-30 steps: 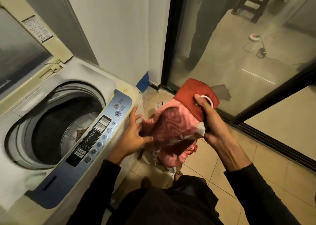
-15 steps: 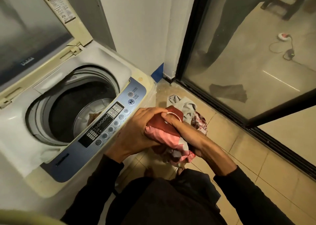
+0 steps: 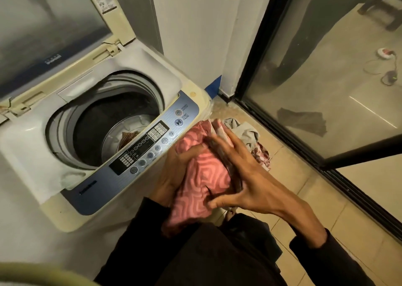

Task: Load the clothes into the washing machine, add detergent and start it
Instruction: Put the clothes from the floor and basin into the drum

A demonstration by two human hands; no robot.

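Observation:
A top-loading washing machine (image 3: 39, 146) stands at the left with its lid up and the drum (image 3: 113, 131) open; one brownish cloth (image 3: 128, 137) lies at the drum's bottom. I hold a bunched pink patterned garment (image 3: 204, 177) just right of the blue control panel (image 3: 150, 146). My left hand (image 3: 174, 174) grips it from underneath. My right hand (image 3: 239, 172) presses on its right side with fingers spread. A small pile of clothes (image 3: 250, 139) lies on the floor behind the bundle.
A white wall corner rises behind the machine, and a black-framed glass door (image 3: 326, 89) runs along the right. Tan floor tiles (image 3: 304, 198) lie beside the machine. Behind the glass are a dark rag, a cable and stool legs.
The garment has been gathered from a hanging spread into a tight bundle and brought closer to the control panel. The red part is now tucked out of sight, and my right hand's fingers have spread.

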